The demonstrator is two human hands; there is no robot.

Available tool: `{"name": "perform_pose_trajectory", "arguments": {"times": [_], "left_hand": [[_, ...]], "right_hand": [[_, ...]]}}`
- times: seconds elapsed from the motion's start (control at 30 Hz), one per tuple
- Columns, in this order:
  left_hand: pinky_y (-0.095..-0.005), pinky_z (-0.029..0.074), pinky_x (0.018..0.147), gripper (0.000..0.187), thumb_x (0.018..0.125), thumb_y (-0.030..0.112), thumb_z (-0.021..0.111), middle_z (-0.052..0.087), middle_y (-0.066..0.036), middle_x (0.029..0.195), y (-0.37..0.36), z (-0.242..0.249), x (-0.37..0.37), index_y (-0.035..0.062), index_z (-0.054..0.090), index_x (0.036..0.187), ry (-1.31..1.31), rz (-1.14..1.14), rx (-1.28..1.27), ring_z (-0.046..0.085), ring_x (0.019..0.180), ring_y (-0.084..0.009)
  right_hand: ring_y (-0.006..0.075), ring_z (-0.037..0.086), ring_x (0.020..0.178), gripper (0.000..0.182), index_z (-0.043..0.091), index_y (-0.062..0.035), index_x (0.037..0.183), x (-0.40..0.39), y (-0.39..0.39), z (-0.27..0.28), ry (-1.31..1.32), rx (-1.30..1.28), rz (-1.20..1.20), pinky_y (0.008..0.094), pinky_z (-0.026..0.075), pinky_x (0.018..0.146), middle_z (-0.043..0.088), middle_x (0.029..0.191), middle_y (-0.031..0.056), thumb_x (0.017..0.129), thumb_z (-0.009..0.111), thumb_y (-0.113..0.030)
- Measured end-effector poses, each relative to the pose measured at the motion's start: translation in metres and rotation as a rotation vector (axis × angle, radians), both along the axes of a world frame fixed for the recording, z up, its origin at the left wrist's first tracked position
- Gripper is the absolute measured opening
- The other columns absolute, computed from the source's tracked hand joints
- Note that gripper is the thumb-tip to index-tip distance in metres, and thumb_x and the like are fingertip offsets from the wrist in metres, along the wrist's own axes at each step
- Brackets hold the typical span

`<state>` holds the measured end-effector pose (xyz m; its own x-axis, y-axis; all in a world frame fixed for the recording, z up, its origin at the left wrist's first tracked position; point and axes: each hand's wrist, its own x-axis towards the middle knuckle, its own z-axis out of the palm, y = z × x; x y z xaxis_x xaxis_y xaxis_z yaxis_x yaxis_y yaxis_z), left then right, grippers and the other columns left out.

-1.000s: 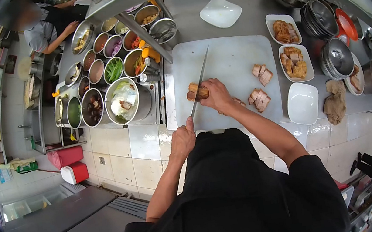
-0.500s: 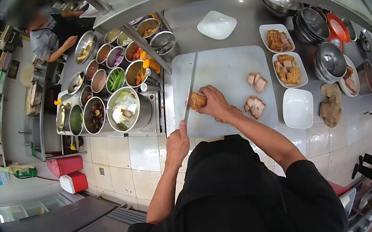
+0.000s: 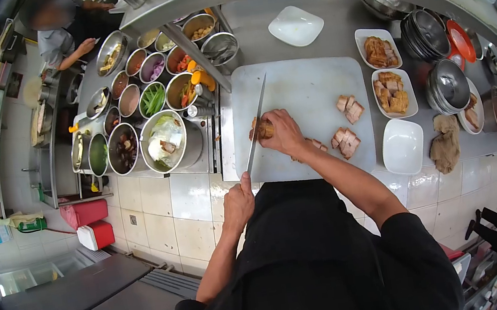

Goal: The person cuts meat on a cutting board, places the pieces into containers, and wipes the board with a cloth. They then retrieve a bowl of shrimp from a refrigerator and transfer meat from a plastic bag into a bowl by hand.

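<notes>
My left hand [image 3: 239, 204] is closed around the handle of a long knife [image 3: 260, 103], whose blade points away from me over the white cutting board [image 3: 313, 74]. The blade lies across the left part of a browned piece of meat [image 3: 265, 130]. Pressed onto that piece is my right hand [image 3: 281, 132], its fingers bent around the right side. Cut meat portions [image 3: 344, 142] lie on the right of the board, and more pieces are partly hidden under my right forearm.
Metal containers of vegetables [image 3: 153, 98] stand at the left. White dishes of sliced meat [image 3: 392, 93], an unfilled white dish [image 3: 403, 146], stacked metal bowls [image 3: 447, 83] and a brown cloth [image 3: 445, 145] are at the right. A person [image 3: 60, 38] stands at the upper left.
The knife blade has shifted right and now crosses the meat, leaving a part on its left side. The camera view has moved slightly.
</notes>
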<state>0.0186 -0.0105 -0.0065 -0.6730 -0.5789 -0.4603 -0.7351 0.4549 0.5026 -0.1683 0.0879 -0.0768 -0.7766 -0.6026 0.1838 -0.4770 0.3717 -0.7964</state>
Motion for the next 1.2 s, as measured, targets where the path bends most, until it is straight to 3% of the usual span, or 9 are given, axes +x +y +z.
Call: {"name": "perform_pose_trajectory", "arguments": {"times": [0.33, 0.4, 0.5, 0.6, 0.63, 0.73, 0.93, 1.03, 1.2], "left_hand": [[-0.0547, 0.044, 0.085, 0.074, 0.100, 0.048, 0.027, 0.059, -0.040, 0.083, -0.009, 0.035, 0.023, -0.0128, 0.064, 0.082, -0.260, -0.065, -0.003, 0.057, 0.091, -0.0541], [-0.0547, 0.044, 0.085, 0.075, 0.100, 0.049, 0.026, 0.058, -0.041, 0.085, -0.009, 0.018, -0.004, -0.0136, 0.064, 0.085, -0.129, -0.111, 0.019, 0.057, 0.091, -0.0549], [-0.0556, 0.044, 0.085, 0.075, 0.100, 0.049, 0.026, 0.058, -0.041, 0.086, -0.011, 0.018, -0.036, -0.0140, 0.064, 0.086, -0.148, -0.085, 0.050, 0.057, 0.091, -0.0553], [-0.0561, 0.044, 0.082, 0.075, 0.100, 0.049, 0.027, 0.058, -0.041, 0.084, -0.015, 0.004, -0.006, -0.0133, 0.064, 0.083, -0.102, -0.171, -0.051, 0.057, 0.089, -0.0560], [-0.0562, 0.045, 0.081, 0.076, 0.099, 0.050, 0.027, 0.058, -0.041, 0.082, -0.013, 0.001, 0.001, -0.0129, 0.064, 0.080, -0.092, -0.100, -0.031, 0.057, 0.088, -0.0560], [-0.0550, 0.045, 0.082, 0.079, 0.099, 0.052, 0.026, 0.058, -0.041, 0.082, -0.013, -0.016, -0.018, -0.0135, 0.064, 0.079, -0.063, -0.126, -0.001, 0.057, 0.089, -0.0557], [-0.0540, 0.045, 0.081, 0.081, 0.097, 0.058, 0.029, 0.058, -0.040, 0.082, -0.015, -0.003, -0.044, -0.0142, 0.063, 0.081, -0.049, -0.061, 0.003, 0.059, 0.089, -0.0531], [-0.0517, 0.046, 0.076, 0.078, 0.099, 0.055, 0.028, 0.060, -0.036, 0.078, -0.003, 0.011, -0.025, -0.0120, 0.062, 0.079, 0.105, 0.007, 0.042, 0.060, 0.083, -0.0509], [-0.0515, 0.045, 0.075, 0.076, 0.099, 0.054, 0.029, 0.059, -0.036, 0.077, 0.011, 0.020, 0.001, -0.0113, 0.061, 0.078, -0.001, -0.002, 0.113, 0.059, 0.082, -0.0515]], "right_hand": [[0.0325, 0.052, 0.098, 0.043, 0.061, -0.0028, 0.095, -0.005, -0.002, -0.009, -0.030, -0.048, 0.063, 0.0394, 0.046, 0.088, 0.059, 0.099, 0.0133, 0.058, 0.075, -0.018], [0.0324, 0.052, 0.097, 0.042, 0.061, -0.0028, 0.095, -0.004, -0.002, -0.005, -0.035, -0.048, 0.067, 0.0393, 0.046, 0.089, 0.060, 0.098, 0.0133, 0.058, 0.075, -0.018], [0.0323, 0.052, 0.098, 0.043, 0.061, -0.0025, 0.095, -0.002, -0.001, 0.000, -0.028, -0.010, 0.081, 0.0393, 0.046, 0.088, 0.060, 0.098, 0.0132, 0.058, 0.075, -0.019], [0.0327, 0.052, 0.098, 0.046, 0.060, -0.0015, 0.098, -0.007, -0.003, -0.006, -0.040, 0.038, 0.075, 0.0396, 0.045, 0.089, 0.060, 0.100, 0.0144, 0.058, 0.075, -0.020], [0.0332, 0.052, 0.098, 0.049, 0.060, -0.0011, 0.099, -0.005, -0.003, -0.010, 0.004, 0.005, 0.065, 0.0402, 0.045, 0.090, 0.060, 0.101, 0.0152, 0.058, 0.075, -0.021], [0.0342, 0.052, 0.099, 0.053, 0.059, -0.0003, 0.103, 0.002, -0.001, -0.013, 0.025, -0.010, 0.065, 0.0414, 0.044, 0.091, 0.059, 0.102, 0.0165, 0.057, 0.075, -0.021], [0.0348, 0.051, 0.105, 0.056, 0.056, -0.0001, 0.109, -0.002, 0.005, 0.003, -0.015, 0.015, 0.070, 0.0422, 0.043, 0.094, 0.058, 0.107, 0.0161, 0.061, 0.076, -0.021], [0.0343, 0.051, 0.107, 0.055, 0.055, -0.0007, 0.109, -0.002, 0.028, 0.013, -0.064, 0.019, 0.054, 0.0417, 0.043, 0.096, 0.057, 0.108, 0.0160, 0.062, 0.076, -0.020], [0.0334, 0.051, 0.107, 0.051, 0.055, -0.0013, 0.107, -0.001, 0.040, 0.020, -0.152, 0.104, 0.112, 0.0402, 0.044, 0.095, 0.056, 0.105, 0.0156, 0.063, 0.077, -0.017]]}}
